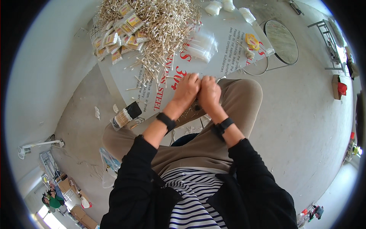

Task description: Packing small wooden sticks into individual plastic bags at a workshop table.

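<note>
My left hand (186,91) and my right hand (209,94) meet knuckle to knuckle over the near edge of the table, in front of my lap. The fingers of both are curled closed, and whatever lies between them is hidden. Beyond them a big heap of loose cotton swabs (164,26) spreads over the table (126,78). Packed bundles of swabs (129,23) lie on the heap's left side. Just past my hands rests a stack of clear plastic bags (202,45). By my left knee, a clear pack of cotton swabs (122,117) stands against a black block (133,110).
A yellow item (252,42) sits near the table's right corner, with white bundles (213,7) at the far edge. Right of the table stands a round-topped stool or table (281,42). A clear plastic bag (109,168) hangs beside my left leg. A person (54,201) is far off.
</note>
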A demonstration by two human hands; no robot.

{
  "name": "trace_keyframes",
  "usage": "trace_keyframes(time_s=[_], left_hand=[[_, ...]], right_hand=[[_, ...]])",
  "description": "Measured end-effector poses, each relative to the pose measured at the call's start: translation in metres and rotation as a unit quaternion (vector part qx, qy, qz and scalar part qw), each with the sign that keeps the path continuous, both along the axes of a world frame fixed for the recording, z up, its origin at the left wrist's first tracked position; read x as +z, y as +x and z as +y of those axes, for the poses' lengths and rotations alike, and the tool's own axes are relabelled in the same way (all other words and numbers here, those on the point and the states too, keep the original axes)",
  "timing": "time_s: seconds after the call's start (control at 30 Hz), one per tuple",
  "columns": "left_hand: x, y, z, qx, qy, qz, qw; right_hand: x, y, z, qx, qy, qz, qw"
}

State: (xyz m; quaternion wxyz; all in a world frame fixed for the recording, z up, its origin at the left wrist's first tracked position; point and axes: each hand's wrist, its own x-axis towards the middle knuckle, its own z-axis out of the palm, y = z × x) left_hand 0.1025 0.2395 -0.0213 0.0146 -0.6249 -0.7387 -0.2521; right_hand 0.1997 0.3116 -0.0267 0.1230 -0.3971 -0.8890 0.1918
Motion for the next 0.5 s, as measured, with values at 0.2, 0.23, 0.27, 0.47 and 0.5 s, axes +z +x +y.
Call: trace_keyframes(time_s=[0.2,0.23,0.27,0.47,0.5], left_hand=[[0.007,0.006,-0.071,-0.002,-0.019,0.027,0.999],[0.007,0.008,-0.079,0.011,-0.019,0.023,1.000],[0.008,0.007,-0.087,0.013,-0.016,0.025,0.999],[0.024,0.019,-0.128,-0.041,-0.121,0.030,0.991],[0.027,0.020,-0.131,-0.025,-0.103,-0.011,0.994]], right_hand=[[-0.005,0.005,-0.064,0.059,-0.075,-0.024,0.995],[-0.009,0.005,-0.067,0.073,-0.076,-0.043,0.993],[-0.007,0.005,-0.064,0.075,-0.073,-0.041,0.994],[0.021,0.010,0.033,0.023,-0.114,-0.063,0.991],[0.030,0.012,0.066,-0.016,-0.093,-0.031,0.995]])
